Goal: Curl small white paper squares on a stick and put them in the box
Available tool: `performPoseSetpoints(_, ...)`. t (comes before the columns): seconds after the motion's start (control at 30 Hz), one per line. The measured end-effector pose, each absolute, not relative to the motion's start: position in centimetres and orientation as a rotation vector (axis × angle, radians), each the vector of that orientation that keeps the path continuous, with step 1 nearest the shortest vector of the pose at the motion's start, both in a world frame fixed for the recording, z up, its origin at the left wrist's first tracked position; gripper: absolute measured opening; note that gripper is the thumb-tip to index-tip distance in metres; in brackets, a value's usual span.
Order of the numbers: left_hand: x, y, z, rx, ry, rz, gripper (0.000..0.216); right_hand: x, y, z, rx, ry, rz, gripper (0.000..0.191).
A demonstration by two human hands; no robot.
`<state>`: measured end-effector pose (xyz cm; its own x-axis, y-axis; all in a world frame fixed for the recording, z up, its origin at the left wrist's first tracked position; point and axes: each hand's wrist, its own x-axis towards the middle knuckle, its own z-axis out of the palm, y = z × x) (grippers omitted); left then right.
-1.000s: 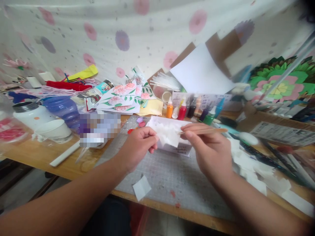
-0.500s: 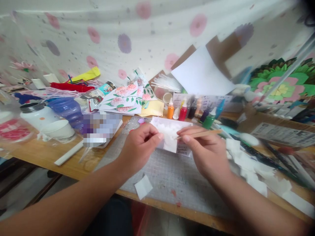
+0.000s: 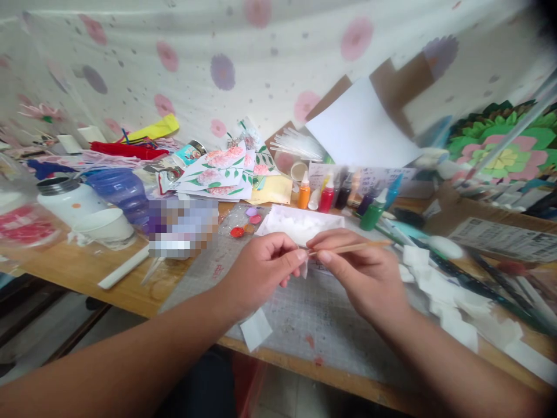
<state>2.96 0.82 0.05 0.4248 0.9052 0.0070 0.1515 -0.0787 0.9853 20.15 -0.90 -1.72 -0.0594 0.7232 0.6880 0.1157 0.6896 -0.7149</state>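
Over a grey cutting mat (image 3: 304, 316), my left hand (image 3: 261, 273) pinches a small piece of white tissue paper (image 3: 304, 268) between thumb and fingers. Only a sliver of the paper shows. My right hand (image 3: 363, 276) is closed on a thin wooden stick (image 3: 352, 248) that points right, its near tip meeting the left fingertips. Just behind both hands lies a white tray (image 3: 300, 223) with white tissue in it. A square scrap of white paper (image 3: 256, 329) lies on the mat near the table's front edge.
Several small dye bottles (image 3: 331, 197) stand behind the tray. A white jar (image 3: 65, 200), a white cup (image 3: 104, 226) and a blue bottle (image 3: 117, 191) sit at the left. Flower cards (image 3: 217, 171) lie at the back. Cut white squares (image 3: 439, 296) and pens (image 3: 487, 278) cover the right.
The tissue piece was spread wide between my hands; now it is gathered small at the stick's tip. Both hands have drawn together and slightly toward me.
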Motion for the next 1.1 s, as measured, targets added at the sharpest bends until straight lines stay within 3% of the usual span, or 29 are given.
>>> performPoseSetpoints(0.47,2.9,1.0,-0.4,1.497,0.94,0.832,0.025,20.2,-1.0,-1.8,-0.732,-1.58,0.576,0.014)
performPoseSetpoints(0.77,2.3,2.0,-0.6,1.56,1.084,0.891,0.016,20.6,-0.4,-2.1,-0.876,-1.42,0.498,0.009)
performPoseSetpoints(1.03,0.7,4.5,-1.7,1.45,1.227,1.047,0.017,20.7,0.6,-2.6,-0.839,-1.135,0.711,0.008)
performPoseSetpoints(1.1,1.0,4.1,-1.3,1.476,1.236,0.987,0.031,20.6,0.5,-2.8,-0.784,-1.152,0.793,0.008)
